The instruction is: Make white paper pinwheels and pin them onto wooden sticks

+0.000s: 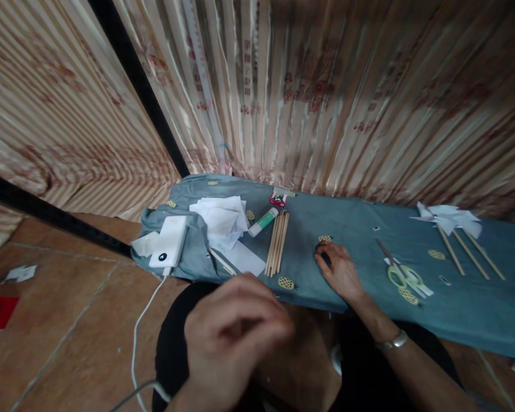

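My left hand (pixel 236 332) is raised close to the camera, blurred. Its fingers curl in toward the thumb, and nothing shows in its grip. My right hand (pixel 337 269) rests on the blue-grey cloth (pixel 352 220), fingers loosely bent, thumb apart, holding nothing visible. To its left lies a row of several wooden sticks (pixel 278 243). A glue stick (pixel 263 222) lies beside them, below an open red box of small metal pins (pixel 278 197). On the right are green-handled scissors (pixel 399 272), lying over a white paper strip (pixel 424 290).
White papers (pixel 221 217), a pen (pixel 222 261) and a white power bank (pixel 169 241) with a cable (pixel 138 320) occupy the left end. Paper pinwheels (pixel 450 219) on sticks lie at right. Behind hangs a striped curtain (pixel 283 86); dark poles (pixel 141 86) stand left.
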Action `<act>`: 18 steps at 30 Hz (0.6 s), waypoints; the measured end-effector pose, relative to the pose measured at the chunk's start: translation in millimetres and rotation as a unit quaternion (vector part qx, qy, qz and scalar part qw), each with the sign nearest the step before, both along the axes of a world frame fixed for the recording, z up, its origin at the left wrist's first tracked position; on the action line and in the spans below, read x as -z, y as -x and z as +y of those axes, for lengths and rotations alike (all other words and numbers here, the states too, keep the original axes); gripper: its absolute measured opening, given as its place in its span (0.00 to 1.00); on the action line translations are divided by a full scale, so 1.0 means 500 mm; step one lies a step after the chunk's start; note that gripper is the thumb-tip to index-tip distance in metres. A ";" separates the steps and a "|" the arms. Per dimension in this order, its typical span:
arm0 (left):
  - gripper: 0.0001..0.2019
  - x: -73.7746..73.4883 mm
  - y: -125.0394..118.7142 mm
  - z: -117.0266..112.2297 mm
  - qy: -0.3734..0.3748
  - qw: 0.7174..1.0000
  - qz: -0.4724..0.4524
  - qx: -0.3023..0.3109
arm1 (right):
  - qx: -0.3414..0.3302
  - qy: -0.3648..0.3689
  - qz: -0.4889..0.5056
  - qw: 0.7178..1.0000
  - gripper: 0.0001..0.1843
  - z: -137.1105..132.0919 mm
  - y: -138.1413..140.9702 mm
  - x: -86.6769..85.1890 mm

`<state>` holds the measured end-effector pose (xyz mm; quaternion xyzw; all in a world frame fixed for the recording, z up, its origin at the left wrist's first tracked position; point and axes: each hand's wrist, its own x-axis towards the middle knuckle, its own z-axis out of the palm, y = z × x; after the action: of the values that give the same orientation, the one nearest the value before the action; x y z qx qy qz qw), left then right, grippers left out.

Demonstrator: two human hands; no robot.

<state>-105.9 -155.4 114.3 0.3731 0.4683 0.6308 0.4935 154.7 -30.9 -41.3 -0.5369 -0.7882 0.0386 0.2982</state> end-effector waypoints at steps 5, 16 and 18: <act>0.08 0.115 0.080 0.144 -0.085 0.920 0.357 -0.136 | -0.009 -0.007 -0.003 1.000 0.13 0.003 -0.004 0.001; 0.11 0.238 0.193 0.221 -0.015 0.773 0.621 -0.127 | -0.016 0.009 0.000 1.000 0.15 0.001 -0.014 0.004; 0.10 0.241 0.196 0.224 -0.014 0.775 0.618 -0.127 | -0.017 0.006 0.002 1.000 0.15 0.001 -0.015 0.005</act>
<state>-204.0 -43.4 -6.3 0.6268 0.7070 0.3274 0.0079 162.2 -30.2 -44.0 -0.5250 -0.7966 0.0498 0.2956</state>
